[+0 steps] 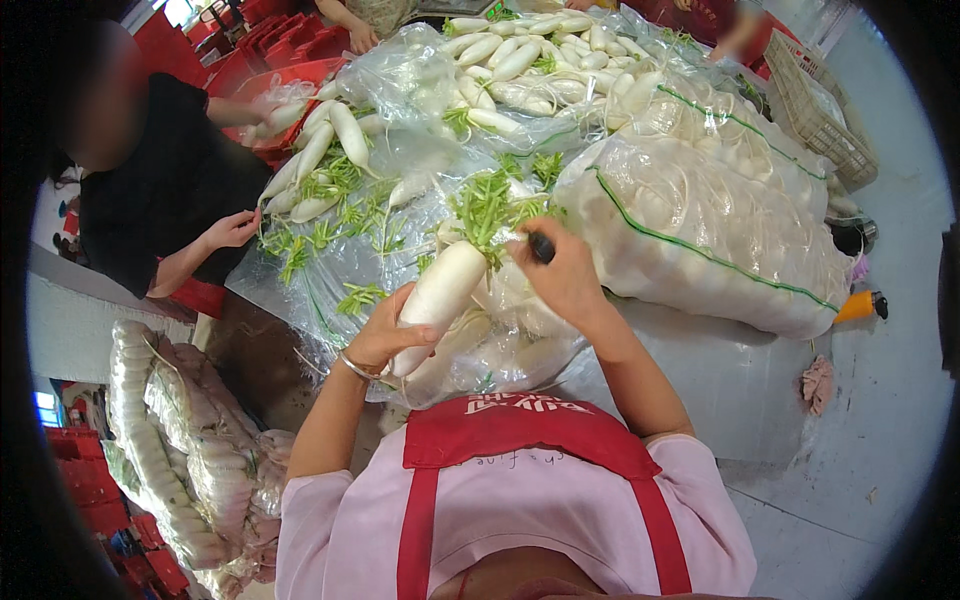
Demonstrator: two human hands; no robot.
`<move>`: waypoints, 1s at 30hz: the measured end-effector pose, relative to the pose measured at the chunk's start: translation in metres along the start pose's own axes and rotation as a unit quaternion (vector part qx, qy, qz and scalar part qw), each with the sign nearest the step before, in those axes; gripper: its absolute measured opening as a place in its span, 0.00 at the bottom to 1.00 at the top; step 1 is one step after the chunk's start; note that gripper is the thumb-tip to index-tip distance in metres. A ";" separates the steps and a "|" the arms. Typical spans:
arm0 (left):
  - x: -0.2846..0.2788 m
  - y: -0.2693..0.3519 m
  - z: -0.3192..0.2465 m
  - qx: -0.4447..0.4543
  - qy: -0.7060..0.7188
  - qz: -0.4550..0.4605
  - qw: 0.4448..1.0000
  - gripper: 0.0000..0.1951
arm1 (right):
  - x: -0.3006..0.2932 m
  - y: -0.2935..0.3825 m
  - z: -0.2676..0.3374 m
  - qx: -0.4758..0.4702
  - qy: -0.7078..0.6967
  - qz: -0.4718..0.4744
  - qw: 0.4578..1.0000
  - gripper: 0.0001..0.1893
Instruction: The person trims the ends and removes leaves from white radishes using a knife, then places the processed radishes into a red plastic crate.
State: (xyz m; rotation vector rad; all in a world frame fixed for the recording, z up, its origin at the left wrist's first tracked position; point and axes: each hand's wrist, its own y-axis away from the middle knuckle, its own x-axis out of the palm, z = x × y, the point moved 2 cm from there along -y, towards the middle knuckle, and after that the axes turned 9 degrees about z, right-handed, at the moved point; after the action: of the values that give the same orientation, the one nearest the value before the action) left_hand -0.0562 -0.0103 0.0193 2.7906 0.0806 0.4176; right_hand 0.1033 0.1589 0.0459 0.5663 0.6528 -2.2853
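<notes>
A large white daikon radish (442,304) lies tilted in my left hand (386,334), its leafy end pointing away from me. Green leaf stalks (484,206) sprout from that far end. My right hand (561,268) grips a black-handled knife (541,247) right beside the stalks; the blade is mostly hidden and blurred among the greens. Beneath the held radish, more radishes show through a clear plastic bag (517,345). Cut green tops (360,298) are scattered over the plastic sheeting to the left.
Full plastic bags of radishes (697,225) with green edging stand at the right. Loose radishes (517,60) are heaped at the back. A co-worker (172,180) handles radishes at the left by a red crate (300,82). Wrapped sacks (195,450) stand at lower left.
</notes>
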 end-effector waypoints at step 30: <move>0.017 0.024 -0.012 0.190 -0.213 -0.079 0.955 0.40 | 0.034 -0.028 -0.053 0.124 0.103 0.133 0.978 0.08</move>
State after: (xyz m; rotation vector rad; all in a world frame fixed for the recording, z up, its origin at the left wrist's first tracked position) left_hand -0.0434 -0.0274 0.0427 3.1468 0.3123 -0.2735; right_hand 0.0719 0.1917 -0.0060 0.9606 0.3608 -2.0833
